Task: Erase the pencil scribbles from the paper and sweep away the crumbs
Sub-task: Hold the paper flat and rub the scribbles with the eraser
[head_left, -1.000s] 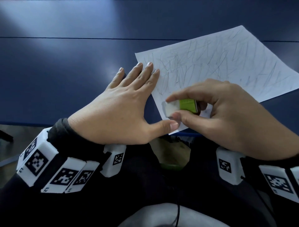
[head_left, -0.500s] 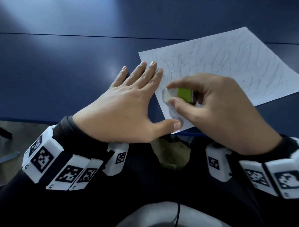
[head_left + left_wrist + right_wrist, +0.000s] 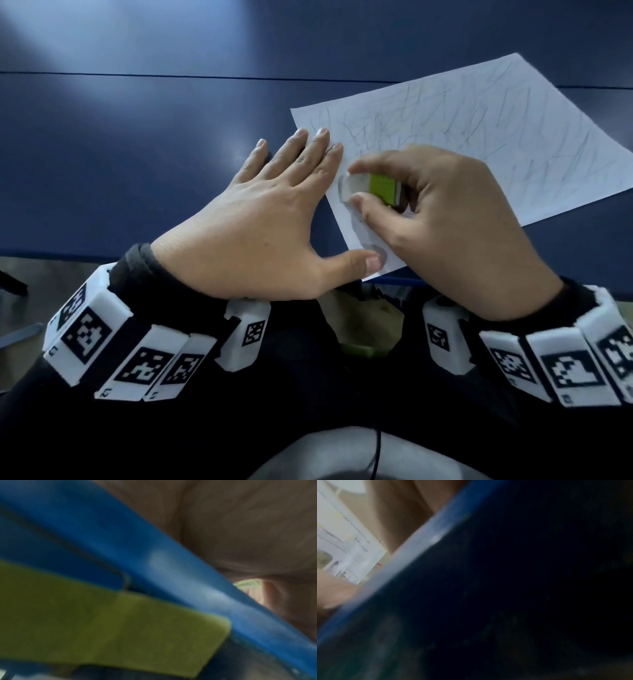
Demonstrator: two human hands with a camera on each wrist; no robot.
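Observation:
A white sheet of paper (image 3: 479,137) covered in grey pencil scribbles lies skewed on the dark blue table (image 3: 137,137). My right hand (image 3: 445,222) pinches a white eraser (image 3: 356,185) with a green sleeve between thumb and forefinger, its white end on the paper's near left part. My left hand (image 3: 267,219) lies flat with straight fingers, fingertips on the paper's left edge and thumb on its near corner. The strip of paper under the eraser looks paler than the rest. Both wrist views are blurred and show mostly the blue table edge (image 3: 171,574).
The table's front edge (image 3: 68,251) runs just behind my wrists, with my dark-clothed lap below it. A seam line (image 3: 171,74) crosses the table farther back. A yellow-green object (image 3: 102,628) lies under the table edge in the left wrist view.
My right hand has carried the eraser away from me along the paper's left side, from near the bottom corner toward my left fingertips. The left hand has stayed flat on the paper.

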